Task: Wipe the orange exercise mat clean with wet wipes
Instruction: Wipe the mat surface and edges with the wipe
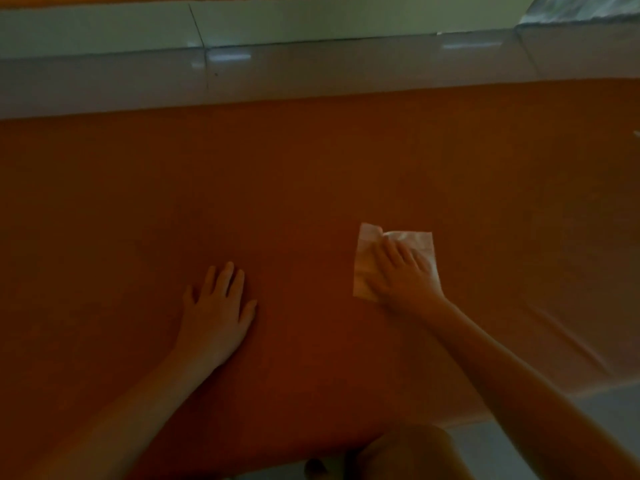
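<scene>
Presses the wipe [363, 268] flat on the mat [311, 188] with the right hand [401, 275], fingers straight and spread over it, nothing pinched. Rests the left hand [216, 313] palm down on the mat, well left of the wipe, fingers straight, holding nothing. Leans in over the mat's near edge, a bare knee [408, 452] at the bottom of the view. Shows glossy pale floor [346, 64] beyond the far edge.
</scene>
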Motion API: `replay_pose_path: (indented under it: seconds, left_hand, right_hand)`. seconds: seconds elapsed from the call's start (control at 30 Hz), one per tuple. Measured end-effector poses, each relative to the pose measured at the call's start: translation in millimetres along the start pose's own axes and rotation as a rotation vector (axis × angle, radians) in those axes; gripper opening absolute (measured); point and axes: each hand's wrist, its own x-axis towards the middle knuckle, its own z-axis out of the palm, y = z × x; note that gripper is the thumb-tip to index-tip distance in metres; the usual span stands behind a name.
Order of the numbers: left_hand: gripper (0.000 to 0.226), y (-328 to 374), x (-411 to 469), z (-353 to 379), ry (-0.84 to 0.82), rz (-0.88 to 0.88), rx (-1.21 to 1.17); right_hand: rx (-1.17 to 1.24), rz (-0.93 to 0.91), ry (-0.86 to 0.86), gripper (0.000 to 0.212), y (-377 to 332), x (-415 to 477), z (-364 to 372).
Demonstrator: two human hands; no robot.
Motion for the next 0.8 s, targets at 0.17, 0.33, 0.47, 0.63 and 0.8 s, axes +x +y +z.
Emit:
replay_pose_path:
  seconds: [0.17,0.33,0.47,0.63,0.8]
  left_hand:
    - [0.065,-4.0,-2.2,-2.3,-0.016,0.028,0.02]
    - [0.065,-5.9,-3.0,-1.9,-0.018,0.031,-0.01]
    - [0.065,-4.3,-3.3,-0.3,-0.012,0.02,-0.015]
    - [0.064,-3.1,-3.7,0.4,-0.003,0.001,-0.008]
    - [0.063,0.4,-6.0,-1.7,-0.023,-0.01,-0.016]
  right_hand:
    - [0.113,-0.152,0.009,0.063,-47.1,0.5,-5.4]
    - [0.058,-0.291,-0.135,0.065,-39.5,-13.9,-3.3]
    - [0.005,-0.096,-0.07,0.069,3.6,5.2,-8.0]
    - [0.104,-0.019,0.029,0.065,-19.1,21.9,-12.7]
    - [0.125,-0.285,-0.026,0.059,-44.7,-7.2,0.1]
